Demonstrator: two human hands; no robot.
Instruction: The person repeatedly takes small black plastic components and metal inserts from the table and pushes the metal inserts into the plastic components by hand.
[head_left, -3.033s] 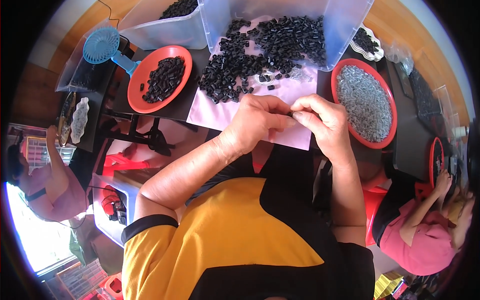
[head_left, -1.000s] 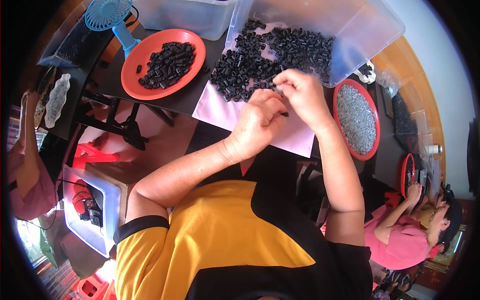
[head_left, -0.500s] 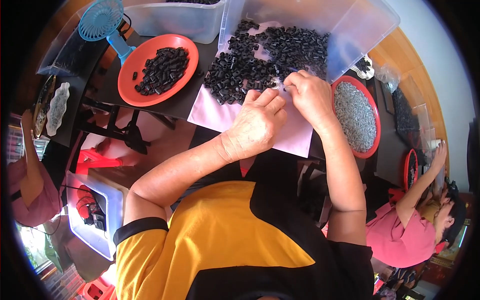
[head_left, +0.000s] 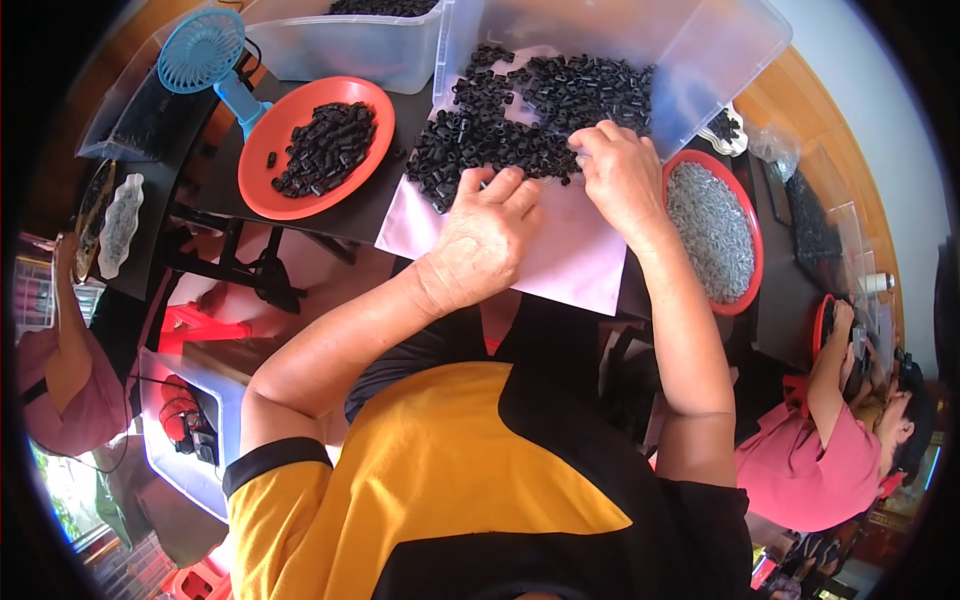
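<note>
Black tubular pieces (head_left: 480,145) are heaped on a pink cloth (head_left: 575,265) spread over the dark table (head_left: 408,108), from the mouth of a clear plastic bin (head_left: 720,70) toward the cloth's near edge, which is left bare. The left hand (head_left: 492,235) is held at the heap's near border, its fingers curled; the right hand (head_left: 622,185) is placed toward the cloth's right edge, thumb and forefinger brought close together. Whether anything is clamped by either hand cannot be told. Beyond the cloth's left edge, more pieces are kept in a red dish (head_left: 262,192); beyond its right edge, a red-rimmed dish (head_left: 757,240) is filled with small pale parts (head_left: 710,235). For clean picking, single pieces are probably best taken from the heap's loose border, pinched lightly, with neighbours left undisturbed.
</note>
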